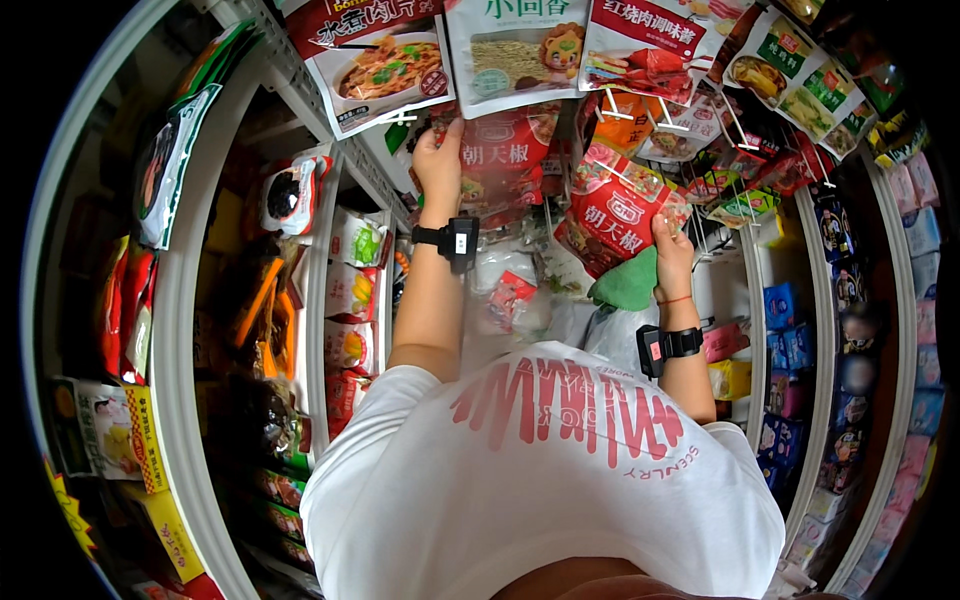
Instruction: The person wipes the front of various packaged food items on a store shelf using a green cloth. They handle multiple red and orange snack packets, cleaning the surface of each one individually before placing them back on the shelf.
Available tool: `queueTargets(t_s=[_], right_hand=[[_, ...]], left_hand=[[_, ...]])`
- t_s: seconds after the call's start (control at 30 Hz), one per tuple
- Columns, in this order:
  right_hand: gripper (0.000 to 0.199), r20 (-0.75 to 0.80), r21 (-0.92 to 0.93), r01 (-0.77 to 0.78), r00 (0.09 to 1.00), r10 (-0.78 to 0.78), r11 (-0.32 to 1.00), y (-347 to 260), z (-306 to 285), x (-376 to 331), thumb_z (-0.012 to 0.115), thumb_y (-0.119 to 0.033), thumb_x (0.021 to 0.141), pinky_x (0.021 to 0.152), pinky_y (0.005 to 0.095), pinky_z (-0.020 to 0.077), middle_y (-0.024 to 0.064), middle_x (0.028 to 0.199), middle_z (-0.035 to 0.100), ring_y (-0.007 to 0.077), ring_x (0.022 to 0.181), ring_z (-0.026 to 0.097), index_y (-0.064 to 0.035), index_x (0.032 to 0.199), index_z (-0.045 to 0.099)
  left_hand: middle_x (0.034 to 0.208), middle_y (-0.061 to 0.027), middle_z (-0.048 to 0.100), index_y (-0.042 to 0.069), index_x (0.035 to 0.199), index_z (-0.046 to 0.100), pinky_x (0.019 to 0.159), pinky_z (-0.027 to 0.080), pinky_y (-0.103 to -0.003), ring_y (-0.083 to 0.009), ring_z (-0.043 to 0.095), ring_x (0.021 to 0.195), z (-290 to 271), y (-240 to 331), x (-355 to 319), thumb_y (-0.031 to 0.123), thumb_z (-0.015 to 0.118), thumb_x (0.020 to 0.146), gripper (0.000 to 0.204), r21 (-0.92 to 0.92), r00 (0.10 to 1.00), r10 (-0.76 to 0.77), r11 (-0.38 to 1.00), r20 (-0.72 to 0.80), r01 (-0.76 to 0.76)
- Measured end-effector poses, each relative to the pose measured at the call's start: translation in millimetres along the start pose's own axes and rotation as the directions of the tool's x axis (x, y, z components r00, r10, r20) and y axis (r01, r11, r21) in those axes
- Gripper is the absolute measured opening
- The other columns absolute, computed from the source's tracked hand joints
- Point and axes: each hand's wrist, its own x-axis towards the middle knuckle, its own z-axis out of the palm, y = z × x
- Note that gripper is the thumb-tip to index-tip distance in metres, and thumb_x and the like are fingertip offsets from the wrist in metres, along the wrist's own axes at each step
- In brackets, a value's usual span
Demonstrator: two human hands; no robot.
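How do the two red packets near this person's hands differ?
Pose: the left red packet looks nearly upright, while the right red packet tilts clockwise.
Hands: the left hand is at the left red packet's left edge; the right hand grips the right red packet's right edge.
Clarity: the left red packet looks hazier than the right red packet.
Both are red with similar pale lettering.

Red with white lettering on the right-hand packet point(605, 215), plain green on the rounded piece point(625, 283) just beneath that packet, black on the wristband point(683, 342) below it, white scrawled with red on the shirt point(540, 490) further below it.
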Motion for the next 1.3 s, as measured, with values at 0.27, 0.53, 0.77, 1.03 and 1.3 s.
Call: queueTargets(t_s=[0.27,0.53,0.77,1.03,1.3], right_hand=[[0.029,-0.016,-0.075,0.002,1.0,-0.003,0.997,-7.9,9.6,-5.3,0.061,-0.022,0.092,0.084,0.0243,0.0441,0.0021,0.105,0.063,0.0094,0.091,0.057,-0.001,0.112,0.062],[0.03,-0.013,-0.122,0.0,1.0,-0.002,0.993,-13.6,12.3,-6.6,0.06,-0.024,0.093,0.081,0.0252,0.0448,0.0018,0.105,0.063,0.0097,0.09,0.057,-0.0009,0.112,0.061],[0.027,0.004,-0.103,0.015,1.0,-0.015,0.995,-19.0,16.1,-10.0,0.059,-0.024,0.093,0.08,0.0249,0.0452,0.0009,0.103,0.063,0.0086,0.087,0.057,-0.0033,0.111,0.061],[0.023,-0.005,-0.082,-0.007,1.0,0.006,0.997,-16.4,18.6,-15.7,0.059,-0.024,0.094,0.075,0.0245,0.0466,0.0007,0.098,0.064,0.0085,0.083,0.058,-0.0051,0.105,0.063],[0.023,-0.024,-0.082,0.017,1.0,-0.019,0.996,-10.9,10.7,-16.6,0.059,-0.023,0.094,0.077,0.0249,0.0463,0.0011,0.1,0.064,0.0082,0.085,0.058,-0.0043,0.107,0.063]], left_hand=[[0.09,-0.0043,0.068,-0.003,0.096,0.066,0.076,0.045,-0.027,-0.0103,0.057,0.078,11.8,-6.2,14.9,0.023,0.067,0.087,0.028,0.081,0.984,0.105,0.992,-0.141,-0.094],[0.087,-0.0125,0.068,-0.001,0.096,0.065,0.074,0.046,-0.034,-0.024,0.063,0.081,15.3,-0.4,10.3,0.034,0.062,0.087,0.037,0.236,0.978,0.111,0.969,-0.175,-0.068],[0.084,-0.0056,0.068,-0.002,0.093,0.067,0.071,0.045,-0.027,-0.0126,0.059,0.075,20.8,2.1,10.9,0.029,0.07,0.083,0.033,0.14,0.976,0.076,0.989,-0.206,-0.048],[0.082,-0.0091,0.069,-0.001,0.092,0.067,0.07,0.046,-0.03,-0.0156,0.062,0.075,23.9,-4.1,18.7,0.037,0.07,0.082,0.039,0.035,0.966,0.101,0.995,-0.24,-0.095],[0.075,-0.0081,0.068,-0.002,0.088,0.066,0.063,0.047,-0.033,-0.0166,0.061,0.065,22.0,-1.5,18.8,0.034,0.068,0.083,0.036,0.042,0.969,0.046,0.998,-0.244,-0.036]])
